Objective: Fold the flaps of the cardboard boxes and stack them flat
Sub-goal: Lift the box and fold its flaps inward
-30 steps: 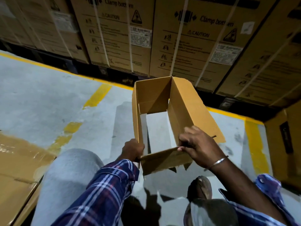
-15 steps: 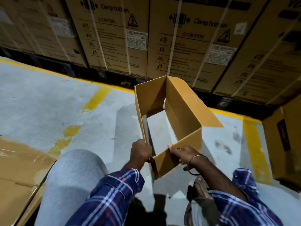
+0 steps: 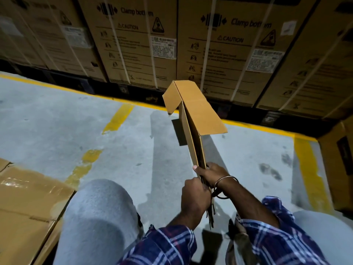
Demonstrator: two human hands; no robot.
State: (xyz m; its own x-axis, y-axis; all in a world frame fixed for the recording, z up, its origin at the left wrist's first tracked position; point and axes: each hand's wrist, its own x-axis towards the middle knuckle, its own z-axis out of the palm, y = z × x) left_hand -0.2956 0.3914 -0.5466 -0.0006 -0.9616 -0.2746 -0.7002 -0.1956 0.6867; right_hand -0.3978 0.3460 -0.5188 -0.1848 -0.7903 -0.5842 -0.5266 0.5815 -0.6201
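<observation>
My left hand (image 3: 194,197) and right hand (image 3: 212,174) grip the near end of the cardboard box (image 3: 194,119), pressed nearly flat, flaps splayed.

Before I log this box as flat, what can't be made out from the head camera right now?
- Near end of the cardboard box: head view, covered by the left hand and right hand.
- Flattened cardboard at left: cut off by the frame edge.
- Label print on the strapped cartons: too small and blurred.

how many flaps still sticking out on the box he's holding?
2 visible on the collapsed cardboard box: left flap and right flap, both at its far end. Near-end flaps are hidden by the hands.
</observation>
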